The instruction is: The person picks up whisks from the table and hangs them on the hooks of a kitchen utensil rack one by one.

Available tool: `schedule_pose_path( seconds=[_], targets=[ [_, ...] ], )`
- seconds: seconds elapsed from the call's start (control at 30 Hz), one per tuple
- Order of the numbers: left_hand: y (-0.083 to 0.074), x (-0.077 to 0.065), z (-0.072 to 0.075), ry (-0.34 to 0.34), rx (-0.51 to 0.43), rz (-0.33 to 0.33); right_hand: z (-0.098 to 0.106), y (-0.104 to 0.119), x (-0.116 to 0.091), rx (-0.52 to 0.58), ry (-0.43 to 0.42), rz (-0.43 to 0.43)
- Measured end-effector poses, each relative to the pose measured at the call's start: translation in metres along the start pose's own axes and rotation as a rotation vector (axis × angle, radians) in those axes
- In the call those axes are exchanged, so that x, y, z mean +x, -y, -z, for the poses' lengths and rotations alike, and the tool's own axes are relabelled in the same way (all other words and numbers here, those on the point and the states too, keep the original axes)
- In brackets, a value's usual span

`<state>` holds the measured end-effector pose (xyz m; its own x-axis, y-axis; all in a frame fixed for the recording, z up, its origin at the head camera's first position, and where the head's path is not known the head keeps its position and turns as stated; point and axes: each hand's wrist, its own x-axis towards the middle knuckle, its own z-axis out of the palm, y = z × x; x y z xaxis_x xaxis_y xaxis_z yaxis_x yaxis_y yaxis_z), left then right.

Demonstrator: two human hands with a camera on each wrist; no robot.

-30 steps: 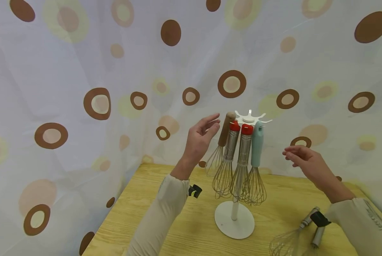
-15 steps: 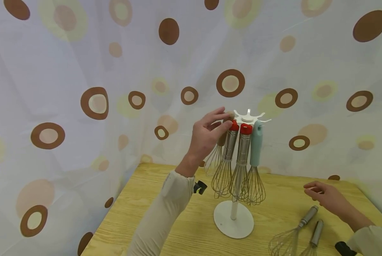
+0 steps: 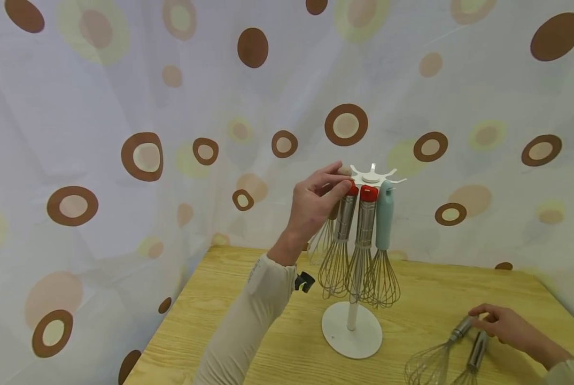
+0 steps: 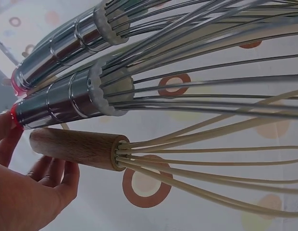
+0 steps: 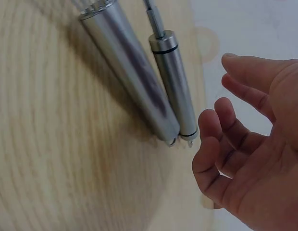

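Several whisks hang from a white rotary stand (image 3: 371, 179). At the top my left hand (image 3: 311, 208) pinches the red end of a metal-handled whisk (image 3: 346, 216) between thumb and index finger. Its other fingers lie beside a wooden-handled whisk (image 4: 81, 147). To the right hang another red-ended whisk (image 3: 366, 219) and one with a light-blue handle (image 3: 385, 222). My right hand (image 3: 513, 329), fingers loosely bent and holding nothing, hovers by the handle ends of two steel whisks on the table, one long-handled (image 3: 459, 329), the other thicker (image 5: 130, 72).
The stand's round white base (image 3: 351, 342) rests on a light wooden table (image 3: 248, 315). A dotted white curtain (image 3: 219, 80) hangs behind and at the left. Bare hooks stick out at the stand's back and right.
My left hand has moved right, onto the red end of the hanging whisk. My right hand has gone down from mid-air to beside the steel whisks on the table.
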<state>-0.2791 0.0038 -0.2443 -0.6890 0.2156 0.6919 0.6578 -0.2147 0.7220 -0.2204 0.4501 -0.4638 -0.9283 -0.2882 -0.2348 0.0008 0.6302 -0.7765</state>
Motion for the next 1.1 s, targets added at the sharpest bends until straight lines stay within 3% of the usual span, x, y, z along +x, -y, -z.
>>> schedule_pose_path(
  seconds=[0.4,1.1],
  targets=[
    [0.001,-0.002,-0.004,-0.010,0.040,-0.043,-0.011,-0.025,-0.006,0.048,0.067,0.000],
    [0.003,0.001,0.002,0.048,0.116,-0.061,-0.018,-0.029,-0.003,-0.035,-0.016,-0.023]
  ],
)
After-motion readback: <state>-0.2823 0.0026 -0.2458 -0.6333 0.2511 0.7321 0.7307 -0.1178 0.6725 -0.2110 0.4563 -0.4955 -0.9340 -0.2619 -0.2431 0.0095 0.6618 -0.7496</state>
